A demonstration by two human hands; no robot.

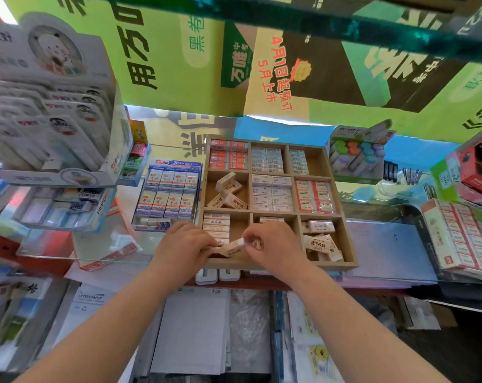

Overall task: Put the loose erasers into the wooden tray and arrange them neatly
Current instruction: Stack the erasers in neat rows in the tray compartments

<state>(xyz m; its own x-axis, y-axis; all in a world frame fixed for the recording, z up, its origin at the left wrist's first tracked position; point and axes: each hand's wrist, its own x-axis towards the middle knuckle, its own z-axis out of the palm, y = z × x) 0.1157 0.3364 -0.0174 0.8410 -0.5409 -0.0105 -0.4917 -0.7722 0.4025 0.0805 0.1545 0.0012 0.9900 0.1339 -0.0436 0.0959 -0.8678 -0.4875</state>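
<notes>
A wooden tray with nine compartments stands on a glass shelf. Most compartments hold rowed erasers. Loose cream erasers lie jumbled in the middle-left compartment, and another loose heap fills the front-right one. A neat stack of erasers stands in the front-left compartment. Both my hands are over the tray's front edge. My left hand and my right hand together pinch a cream eraser at the front of the tray, one at each end.
A blue box of 2B erasers stands left of the tray. A tall display rack of carded goods rises at far left. Boxed erasers lie at right, a box of coloured erasers behind. The glass shelf edge runs in front.
</notes>
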